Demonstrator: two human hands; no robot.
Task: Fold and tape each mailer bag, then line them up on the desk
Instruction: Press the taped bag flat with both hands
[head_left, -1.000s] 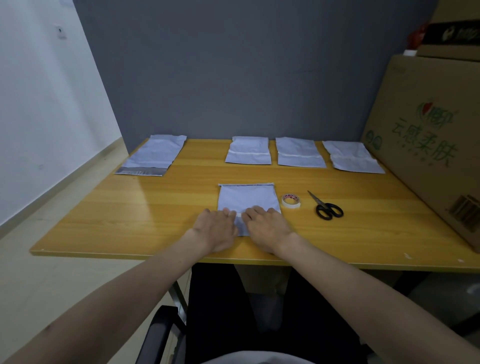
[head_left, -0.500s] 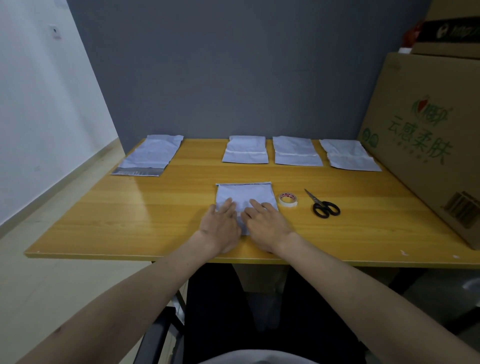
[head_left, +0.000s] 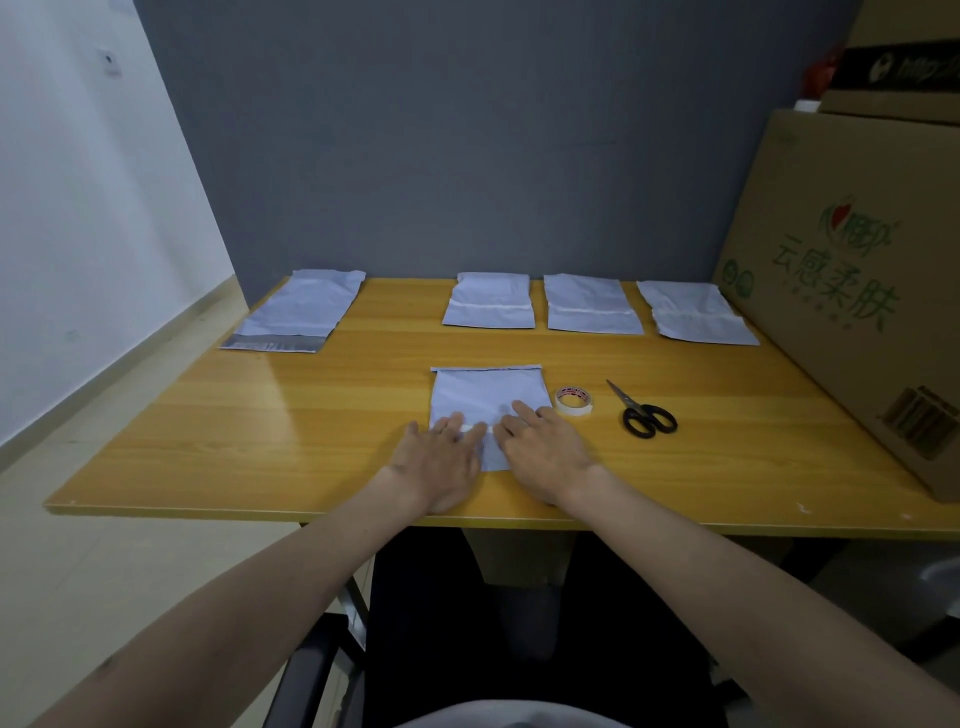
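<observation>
Hands (head_left: 488, 454) flat, pressing mailer bag (head_left: 488, 402), seemingly lengthwise away from the desk edge (head_left: 311, 512).

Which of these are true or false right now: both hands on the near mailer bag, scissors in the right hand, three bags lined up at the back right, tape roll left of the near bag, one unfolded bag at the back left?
1. Both hands press flat on the near mailer bag. True: left hand and right hand lie on its near part.
2. The scissors are in the right hand. False: they lie on the desk, untouched.
3. Three folded bags sit in a row at the back right. True.
4. The tape roll is left of the near bag. False: it is just right of it.
5. A longer, unfolded bag lies at the back left. True.
</observation>
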